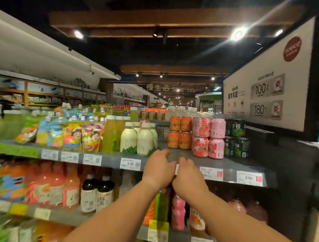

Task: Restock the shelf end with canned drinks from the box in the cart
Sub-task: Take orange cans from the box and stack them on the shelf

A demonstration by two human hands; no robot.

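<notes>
Neither left hand [158, 168] nor right hand [188, 174] holds a can, fingers loosely curled at the shelf edge [231, 175]; orange cans [180, 135] sit behind the bare gap, so fill front rows squarely, labels outward; cart unseen.

We're in a supermarket aisle: a long grey metal shelf [231, 164] runs across, white paper price tags [130, 164] clipped along its front edge. On it stand stacked pink drink cans [208, 138], with cream plastic bottles [136, 141] to their left. Right of the cans hangs a white printed promotion board [270, 85]; beyond them, more stocked displays under ceiling spotlights [237, 34].
</notes>
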